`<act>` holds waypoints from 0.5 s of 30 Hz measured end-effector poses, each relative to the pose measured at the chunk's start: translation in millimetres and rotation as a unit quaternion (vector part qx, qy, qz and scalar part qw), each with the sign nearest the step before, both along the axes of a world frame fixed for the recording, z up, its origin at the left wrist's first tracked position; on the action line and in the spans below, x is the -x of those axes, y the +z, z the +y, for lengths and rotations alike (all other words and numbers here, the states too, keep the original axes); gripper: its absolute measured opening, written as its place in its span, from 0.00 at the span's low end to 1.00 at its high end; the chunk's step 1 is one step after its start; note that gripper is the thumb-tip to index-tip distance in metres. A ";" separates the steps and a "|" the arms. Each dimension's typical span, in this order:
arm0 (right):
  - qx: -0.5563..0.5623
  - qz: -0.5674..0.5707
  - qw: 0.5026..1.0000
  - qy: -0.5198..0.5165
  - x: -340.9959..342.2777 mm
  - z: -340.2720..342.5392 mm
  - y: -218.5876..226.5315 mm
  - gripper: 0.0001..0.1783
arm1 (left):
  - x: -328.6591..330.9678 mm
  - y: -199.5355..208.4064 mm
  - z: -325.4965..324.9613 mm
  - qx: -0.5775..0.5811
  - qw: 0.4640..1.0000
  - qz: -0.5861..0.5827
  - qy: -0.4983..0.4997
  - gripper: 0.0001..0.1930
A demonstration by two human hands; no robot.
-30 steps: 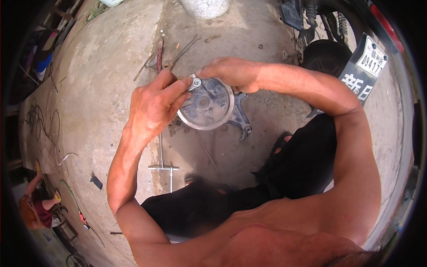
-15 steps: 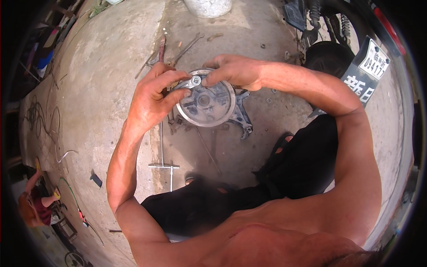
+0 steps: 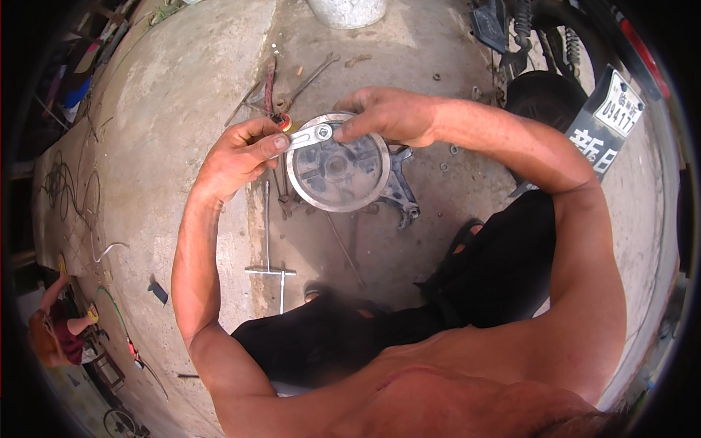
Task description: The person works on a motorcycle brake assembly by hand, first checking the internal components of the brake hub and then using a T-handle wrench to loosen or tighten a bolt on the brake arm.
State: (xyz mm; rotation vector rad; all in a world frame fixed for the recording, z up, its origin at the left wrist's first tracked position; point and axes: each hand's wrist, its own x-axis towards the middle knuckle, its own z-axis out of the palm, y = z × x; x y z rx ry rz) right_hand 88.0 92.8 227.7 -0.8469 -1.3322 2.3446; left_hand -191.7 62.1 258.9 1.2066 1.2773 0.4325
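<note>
Silver lever [image 3: 305, 137] over the upper rim of a metal disc [image 3: 343, 186]

We hold the silver lever at its outer end, our left hand [image 3: 244, 157] pinching it between thumb and forefinger. Its round end, with a nut-like centre, lies over the upper left part of the disc, which sits in front of us, above the concrete floor [image 3: 175, 131]. Our right hand [image 3: 391, 117] reaches across the disc's upper right rim, thumb tip just beside the lever's round end; we cannot tell whether it grasps anything. A dark forked bracket [image 3: 399, 193] juts out at the disc's right. Beyond the disc lie a red-handled tool [image 3: 271, 80] and an open-ended wrench [image 3: 310, 79]. Nearer us, a T-handled tool [image 3: 269, 271] lies to the left. Farther off stand a pale bucket [image 3: 349, 11] and, at the upper right, a vehicle's dark wheel [image 3: 544, 98].
</note>
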 end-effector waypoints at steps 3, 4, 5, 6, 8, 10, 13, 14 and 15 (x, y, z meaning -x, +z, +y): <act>-0.006 0.011 0.998 0.058 0.2 2.4 -7.1 0.18 | 1.2 4.0 3.8 -0.110 0.992 -0.048 -0.034 0.16; -0.005 0.011 0.998 0.058 -0.9 3.9 -7.6 0.18 | 0.2 6.7 5.5 -0.109 0.992 -0.048 -0.034 0.16; 0.002 0.006 0.997 0.082 -1.4 5.0 -7.3 0.22 | -0.9 9.1 6.3 -0.110 0.993 -0.032 -0.042 0.16; 0.009 0.002 0.994 0.105 -1.6 5.3 -6.9 0.26 | -1.5 10.1 7.3 -0.110 0.993 -0.016 -0.049 0.16; 0.013 0.010 0.994 0.104 -1.7 2.9 -3.6 0.27 | -1.7 9.6 9.8 -0.111 0.992 -0.009 -0.052 0.16; 0.017 0.019 0.995 0.101 -1.4 -0.1 -2.1 0.27 | -2.2 7.0 11.0 -0.112 0.992 -0.002 -0.055 0.16; 0.006 -0.008 0.994 0.113 -0.4 -0.6 -2.9 0.29 | -4.5 3.1 14.2 -0.159 0.984 0.035 -0.070 0.17; 0.010 -0.004 0.993 0.114 -0.4 -1.6 -3.5 0.29 | -6.1 4.5 15.2 -0.169 0.982 0.040 -0.077 0.17; 0.013 0.000 0.993 0.115 -0.2 -2.5 -4.0 0.29 | -6.6 5.6 16.3 -0.179 0.979 0.044 -0.085 0.18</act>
